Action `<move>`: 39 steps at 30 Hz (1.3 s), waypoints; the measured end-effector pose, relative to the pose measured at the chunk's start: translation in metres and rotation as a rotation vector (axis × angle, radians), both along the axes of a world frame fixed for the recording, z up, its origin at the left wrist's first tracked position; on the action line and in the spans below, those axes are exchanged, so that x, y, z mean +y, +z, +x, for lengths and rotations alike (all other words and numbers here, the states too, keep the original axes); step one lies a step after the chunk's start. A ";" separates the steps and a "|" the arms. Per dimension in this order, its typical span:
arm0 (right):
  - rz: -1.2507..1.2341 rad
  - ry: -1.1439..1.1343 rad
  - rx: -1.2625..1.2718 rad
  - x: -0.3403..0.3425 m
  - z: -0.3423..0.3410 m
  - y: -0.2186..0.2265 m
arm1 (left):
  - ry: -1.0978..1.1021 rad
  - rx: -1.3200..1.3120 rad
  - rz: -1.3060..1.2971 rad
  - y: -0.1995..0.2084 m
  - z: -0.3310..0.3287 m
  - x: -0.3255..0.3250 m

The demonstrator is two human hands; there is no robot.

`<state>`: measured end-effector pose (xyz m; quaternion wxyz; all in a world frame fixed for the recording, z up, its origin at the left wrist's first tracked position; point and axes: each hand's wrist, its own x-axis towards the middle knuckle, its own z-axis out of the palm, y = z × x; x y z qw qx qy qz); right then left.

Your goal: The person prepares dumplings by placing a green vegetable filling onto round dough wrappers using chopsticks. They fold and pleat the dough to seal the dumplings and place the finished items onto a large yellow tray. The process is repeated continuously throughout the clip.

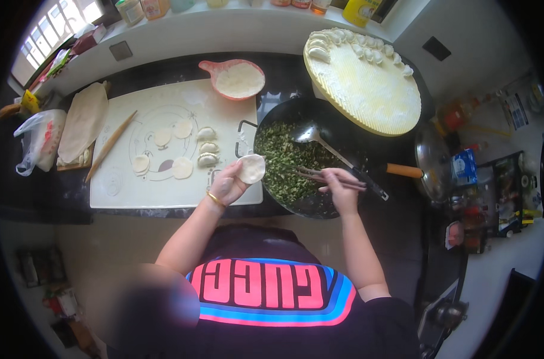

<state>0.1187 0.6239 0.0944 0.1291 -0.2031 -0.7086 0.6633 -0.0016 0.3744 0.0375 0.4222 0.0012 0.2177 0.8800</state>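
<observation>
A round dumpling wrapper [251, 169] lies in my left hand [225, 184], held by the fingers at the near left edge of the wok. My right hand [342, 190] grips a pair of chopsticks [314, 173], whose tips reach into chopped green filling [281, 146]. That filling covers much of the inside of a dark wok [350, 143]. A metal ladle [308, 133] with a black handle rests in it. Left of the wok, a pale mat [125, 182] bears a few folded dumplings [208, 147] and several flat wrappers [182, 168].
A rolling pin [112, 145] lies on the mat's left side, beside a sheet of dough [83, 116]. Behind the mat stands a red-handled bowl of flour [239, 79]. A round yellow tray [367, 99] at the back right carries several dumplings. A lidded pan [433, 164] stands far right.
</observation>
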 end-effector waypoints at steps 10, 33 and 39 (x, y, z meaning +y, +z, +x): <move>-0.124 -0.319 -0.011 0.004 -0.005 -0.039 | -0.051 -0.034 0.046 -0.008 -0.003 -0.003; -0.985 -0.485 -0.088 0.013 -0.014 -0.078 | -0.017 -0.176 0.173 0.027 -0.018 -0.004; -0.932 -0.458 -0.029 0.026 -0.002 -0.049 | 0.071 -0.303 -0.017 0.030 -0.025 0.026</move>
